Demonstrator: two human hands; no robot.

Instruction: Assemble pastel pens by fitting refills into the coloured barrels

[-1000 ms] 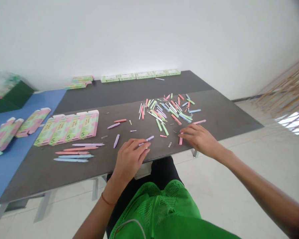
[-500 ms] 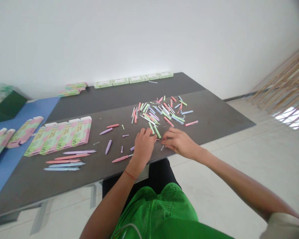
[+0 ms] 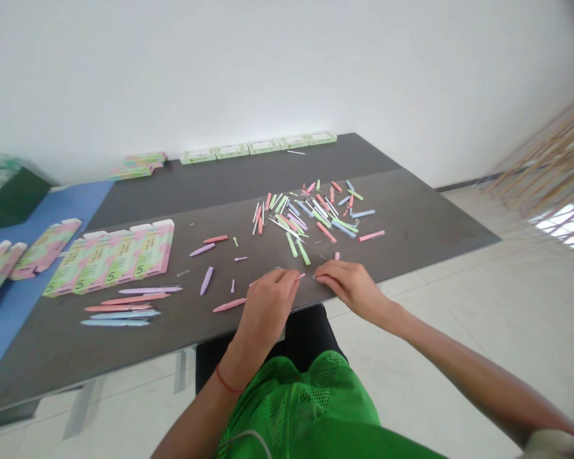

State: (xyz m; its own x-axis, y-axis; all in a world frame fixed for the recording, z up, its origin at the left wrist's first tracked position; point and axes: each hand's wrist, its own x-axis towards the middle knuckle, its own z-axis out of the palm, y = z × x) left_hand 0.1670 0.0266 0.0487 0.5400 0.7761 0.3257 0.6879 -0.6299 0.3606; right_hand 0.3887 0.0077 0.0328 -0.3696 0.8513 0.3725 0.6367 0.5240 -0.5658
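Note:
My left hand (image 3: 272, 296) is closed in a pinch near the table's front edge, with a small pink pen part (image 3: 301, 276) sticking out past its fingertips. Facing it a short gap away, my right hand (image 3: 351, 282) is also pinched, on a tiny clear piece (image 3: 314, 276) too small to identify. Just beyond the right knuckles lies a short pink pen piece (image 3: 337, 255). Green pen barrels (image 3: 303, 252) rest on the table ahead of both hands. A pink pen barrel (image 3: 229, 305) lies to the left, its right end close to my left hand.
Pen parts in several colours form a loose pile (image 3: 310, 213) ahead. Purple barrels (image 3: 207, 280) and small plungers lie left. Assembled pens (image 3: 119, 314) sit below pink-green cartons (image 3: 155, 250). Flat boxes (image 3: 263, 147) line the wall; a dark green bin (image 3: 16, 197) stands far left.
My left hand has turned and come toward the table edge, with the pink part now showing at its fingertips. The right hand has moved slightly and closed on the clear piece; a pink piece beyond it is uncovered.

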